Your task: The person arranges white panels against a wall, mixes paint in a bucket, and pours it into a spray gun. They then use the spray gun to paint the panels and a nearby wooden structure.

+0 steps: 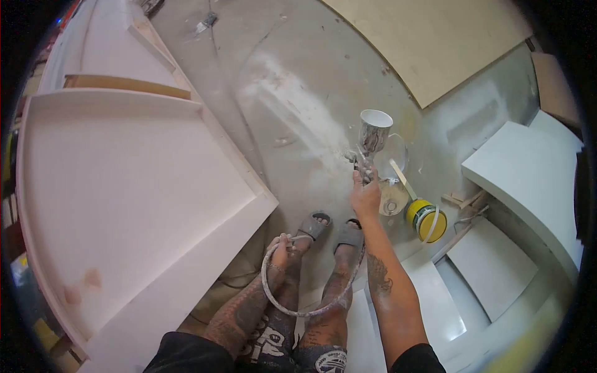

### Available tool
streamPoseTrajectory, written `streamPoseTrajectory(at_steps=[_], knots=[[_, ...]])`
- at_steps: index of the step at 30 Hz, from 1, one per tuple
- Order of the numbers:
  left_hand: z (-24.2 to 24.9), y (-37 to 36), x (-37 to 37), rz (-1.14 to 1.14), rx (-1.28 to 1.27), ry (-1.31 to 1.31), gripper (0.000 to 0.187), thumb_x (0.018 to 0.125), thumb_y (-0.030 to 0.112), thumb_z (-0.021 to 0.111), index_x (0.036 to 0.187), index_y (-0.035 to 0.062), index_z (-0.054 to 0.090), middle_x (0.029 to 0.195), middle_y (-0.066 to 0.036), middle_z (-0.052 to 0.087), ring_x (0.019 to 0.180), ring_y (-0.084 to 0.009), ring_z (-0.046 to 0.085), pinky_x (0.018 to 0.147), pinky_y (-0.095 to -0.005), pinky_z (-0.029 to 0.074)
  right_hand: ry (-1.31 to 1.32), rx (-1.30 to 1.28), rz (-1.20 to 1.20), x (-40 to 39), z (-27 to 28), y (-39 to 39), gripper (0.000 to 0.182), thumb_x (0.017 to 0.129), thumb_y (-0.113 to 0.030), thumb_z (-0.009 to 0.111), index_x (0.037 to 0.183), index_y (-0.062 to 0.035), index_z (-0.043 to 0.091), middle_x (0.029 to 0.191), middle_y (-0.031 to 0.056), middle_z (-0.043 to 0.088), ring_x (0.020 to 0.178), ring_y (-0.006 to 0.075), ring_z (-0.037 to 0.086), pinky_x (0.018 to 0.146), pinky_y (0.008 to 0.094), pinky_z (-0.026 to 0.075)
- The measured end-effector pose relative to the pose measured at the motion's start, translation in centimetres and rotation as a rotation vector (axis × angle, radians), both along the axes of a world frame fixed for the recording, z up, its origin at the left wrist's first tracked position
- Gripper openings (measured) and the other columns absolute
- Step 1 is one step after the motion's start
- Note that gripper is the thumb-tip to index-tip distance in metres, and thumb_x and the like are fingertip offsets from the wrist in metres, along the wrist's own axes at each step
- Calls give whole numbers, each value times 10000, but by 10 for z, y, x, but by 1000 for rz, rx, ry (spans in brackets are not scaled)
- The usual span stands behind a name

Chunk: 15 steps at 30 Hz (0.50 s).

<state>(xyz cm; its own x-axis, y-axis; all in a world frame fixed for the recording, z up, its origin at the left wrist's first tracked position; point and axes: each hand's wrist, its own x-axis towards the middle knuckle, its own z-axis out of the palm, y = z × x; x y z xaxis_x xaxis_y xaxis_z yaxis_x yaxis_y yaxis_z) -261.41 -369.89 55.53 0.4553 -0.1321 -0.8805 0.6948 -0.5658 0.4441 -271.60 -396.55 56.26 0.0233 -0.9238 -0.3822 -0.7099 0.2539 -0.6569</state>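
Observation:
My right hand [365, 193] is closed round the handle of a spray gun [374, 138], whose paint-streaked cup stands on top with its white inside showing. A pale, paint-spotted hose [323, 309] loops down in front of my legs. My left hand [283, 248] has its fingers wrapped round part of that hose. Just right of my right hand sit a yellow can [428, 222] and a stick [403, 179] slanting up from beside it. A round clear container [393, 200] stands between the can and my right wrist.
Large white panels with raised edges [124, 180] fill the left side. A tan board [435, 43] lies at the upper right. White panels [528, 174] and wood scraps [476, 202] are at the right. A brush-like item [206, 22] lies on the dusty floor [292, 93].

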Motion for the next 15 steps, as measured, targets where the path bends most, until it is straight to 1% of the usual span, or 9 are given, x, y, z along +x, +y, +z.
streamPoseTrajectory(at_steps=[1, 3, 4, 6, 10, 12, 13, 15], knots=[[0, 7, 1, 19, -8, -4, 328, 953, 358, 518, 961, 48, 625, 781, -23, 608, 616, -91, 543, 536, -234, 436, -4, -8, 19, -2, -3, -1, 493, 895, -331, 586, 1260, -17, 481, 1011, 224, 648, 978, 373, 618, 838, 401, 463], [-3, 16, 1, -29, 9, 42, 416, 962, 420, 471, 1093, 45, 593, 987, -69, 621, 788, -192, 588, 719, -343, 478, 1, -22, 77, -6, -6, -6, 502, 900, -334, 577, 1275, -18, 471, 1041, 235, 638, 988, 371, 616, 842, 402, 464], [-6, 22, -3, -12, 6, 41, 416, 962, 420, 471, 1093, 45, 593, 987, -69, 621, 788, -192, 588, 719, -343, 478, 0, -25, 93, -8, -8, -7, 502, 900, -334, 577, 1275, -18, 471, 1041, 235, 638, 988, 371, 616, 842, 402, 464], [-6, 30, -11, -20, 52, 19, 414, 968, 417, 459, 1097, 48, 595, 995, -62, 624, 782, -172, 591, 704, -319, 481, -13, -41, 89, -8, -8, -7, 512, 902, -390, 551, 1291, -67, 469, 1008, 265, 630, 948, 444, 592, 803, 482, 455], [9, 51, -35, -16, 64, -29, 419, 971, 418, 448, 1114, 51, 590, 986, -53, 626, 781, -153, 593, 684, -294, 484, 6, -127, 149, -16, -15, -6, 512, 900, -388, 556, 1290, -67, 477, 1001, 265, 632, 931, 445, 596, 797, 486, 455], [24, 57, -47, 85, 23, -98, 384, 955, 413, 488, 1027, 54, 604, 871, -13, 627, 662, -96, 585, 553, -235, 474, -13, -129, 183, -17, -12, -8, 515, 897, -397, 558, 1288, -70, 484, 997, 266, 633, 926, 449, 595, 798, 491, 454], [34, 60, -50, 98, 19, -108, 384, 955, 413, 488, 1027, 54, 604, 871, -13, 627, 662, -96, 585, 553, -235, 474, -24, -134, 194, -15, -5, -9, 515, 897, -397, 558, 1288, -70, 484, 997, 266, 633, 926, 449, 595, 798, 491, 454], [54, 66, -55, 250, 17, -131, 377, 946, 407, 512, 1067, 57, 580, 925, -17, 618, 672, -91, 586, 536, -222, 475, 67, -38, 139, -11, 10, -9, 514, 884, -375, 589, 1249, -21, 516, 1050, 257, 626, 999, 419, 587, 844, 453, 457]])
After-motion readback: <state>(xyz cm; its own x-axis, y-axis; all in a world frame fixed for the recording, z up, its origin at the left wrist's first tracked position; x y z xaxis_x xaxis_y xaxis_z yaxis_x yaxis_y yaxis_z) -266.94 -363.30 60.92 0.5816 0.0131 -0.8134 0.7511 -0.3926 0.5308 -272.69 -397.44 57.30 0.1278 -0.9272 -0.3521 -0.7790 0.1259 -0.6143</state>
